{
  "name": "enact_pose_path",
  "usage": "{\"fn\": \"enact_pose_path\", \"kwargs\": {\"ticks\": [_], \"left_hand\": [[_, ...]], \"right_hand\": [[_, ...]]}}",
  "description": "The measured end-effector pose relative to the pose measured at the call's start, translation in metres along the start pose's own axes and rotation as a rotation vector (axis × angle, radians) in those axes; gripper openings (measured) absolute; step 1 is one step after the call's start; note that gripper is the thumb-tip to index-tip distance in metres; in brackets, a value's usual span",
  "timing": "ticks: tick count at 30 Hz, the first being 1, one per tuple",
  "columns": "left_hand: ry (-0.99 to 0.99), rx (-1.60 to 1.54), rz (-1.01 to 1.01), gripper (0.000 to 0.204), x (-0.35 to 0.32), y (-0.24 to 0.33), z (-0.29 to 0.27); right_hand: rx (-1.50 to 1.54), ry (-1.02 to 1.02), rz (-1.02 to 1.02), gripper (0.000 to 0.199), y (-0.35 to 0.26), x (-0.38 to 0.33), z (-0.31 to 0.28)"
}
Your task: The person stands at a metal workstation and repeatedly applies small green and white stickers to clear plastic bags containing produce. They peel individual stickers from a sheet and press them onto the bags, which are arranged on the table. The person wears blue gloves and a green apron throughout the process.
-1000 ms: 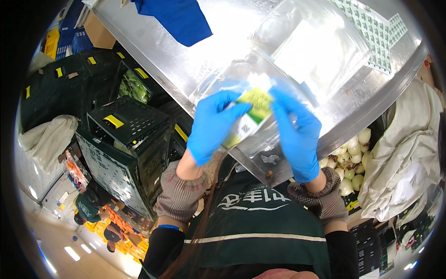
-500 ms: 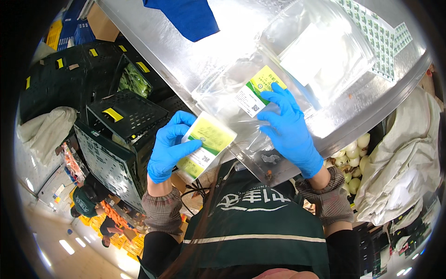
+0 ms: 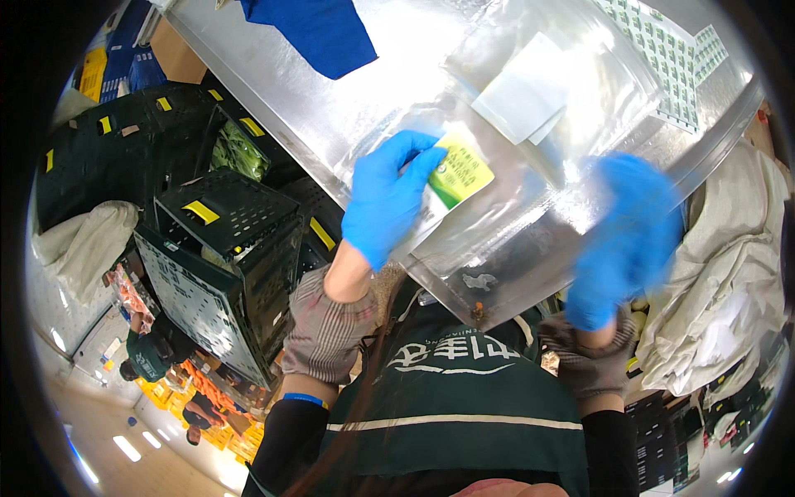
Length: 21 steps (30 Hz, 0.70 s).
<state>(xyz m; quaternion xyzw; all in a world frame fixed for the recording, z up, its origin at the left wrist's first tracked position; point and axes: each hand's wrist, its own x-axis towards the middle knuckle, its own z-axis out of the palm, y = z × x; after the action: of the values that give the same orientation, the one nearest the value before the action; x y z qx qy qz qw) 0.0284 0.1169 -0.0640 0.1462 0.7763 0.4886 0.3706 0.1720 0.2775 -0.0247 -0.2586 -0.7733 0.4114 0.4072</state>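
Note:
My left hand (image 3: 385,199), in a blue glove, is closed on a yellow, green and white label (image 3: 465,170), thumb and fingers at its left side. The label is over clear plastic bags (image 3: 489,224) on the metal table. Whether it touches the bag, or more labels lie under it, I cannot tell. Smeared by motion, my right hand (image 3: 625,236), also blue-gloved, is over the table's near right edge; its fingers do not show clearly. Pale sheets (image 3: 522,91) lie on the bags just beyond the label.
The metal table (image 3: 273,103) has a raised rim. A blue cloth (image 3: 319,37) and a sheet of small green stickers (image 3: 675,74) lie on it. Dark green crates (image 3: 224,207) stand left, one with leafy greens (image 3: 240,151). White sacking (image 3: 704,273) is at right. Co-workers (image 3: 149,356) are far left.
My left hand has moved right and up over the bags with the label. The right hand has left the bag's label and swung right and down. The pale sheets have shifted on the bags.

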Motion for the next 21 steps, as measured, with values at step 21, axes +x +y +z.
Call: {"fn": "enact_pose_path", "kwargs": {"ticks": [21], "left_hand": [[-0.235, -0.193, -0.164, 0.027, -0.023, 0.008, -0.020]], "right_hand": [[0.234, -0.330, 0.426, 0.019, 0.000, -0.057, 0.046]]}}
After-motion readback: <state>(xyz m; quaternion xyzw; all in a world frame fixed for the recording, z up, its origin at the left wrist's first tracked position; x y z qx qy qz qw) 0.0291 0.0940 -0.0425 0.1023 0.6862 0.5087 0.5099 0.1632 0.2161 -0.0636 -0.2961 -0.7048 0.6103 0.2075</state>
